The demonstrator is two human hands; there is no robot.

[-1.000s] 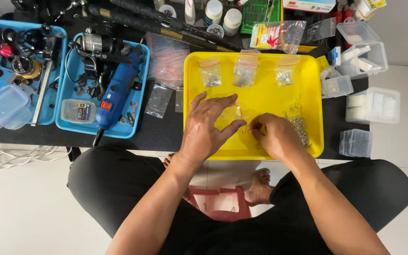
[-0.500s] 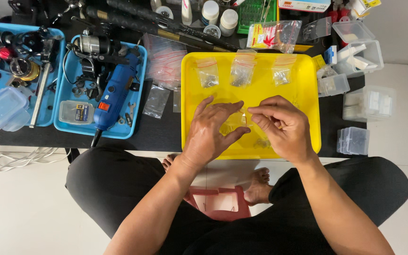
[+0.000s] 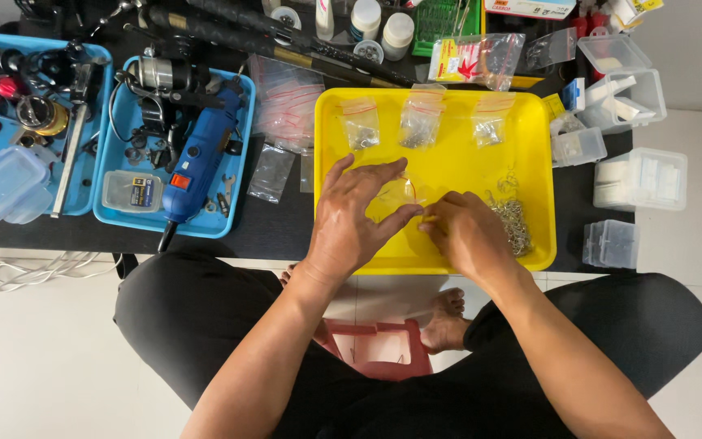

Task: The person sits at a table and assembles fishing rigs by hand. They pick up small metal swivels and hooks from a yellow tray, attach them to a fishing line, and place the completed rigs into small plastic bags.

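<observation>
My left hand (image 3: 355,215) rests over the yellow tray (image 3: 538,162), thumb and fingers pinching a small clear plastic bag (image 3: 397,195). My right hand (image 3: 465,232) sits beside it, fingertips touching the bag's lower edge near the left thumb. A pile of small metal hooks (image 3: 513,219) lies on the tray just right of my right hand. Three filled clear zip bags (image 3: 422,122) lie in a row along the tray's far side.
Two blue trays hold tools: a blue rotary tool (image 3: 201,158) and fishing reels (image 3: 156,73). Empty zip bags (image 3: 286,106) lie between trays. Clear plastic boxes (image 3: 639,179) stand at the right. Fishing rods (image 3: 286,41) and bottles lie at the back.
My right hand has moved back down toward the near edge of the tray. My left hand keeps its hold on the small bag, shifted slightly.
</observation>
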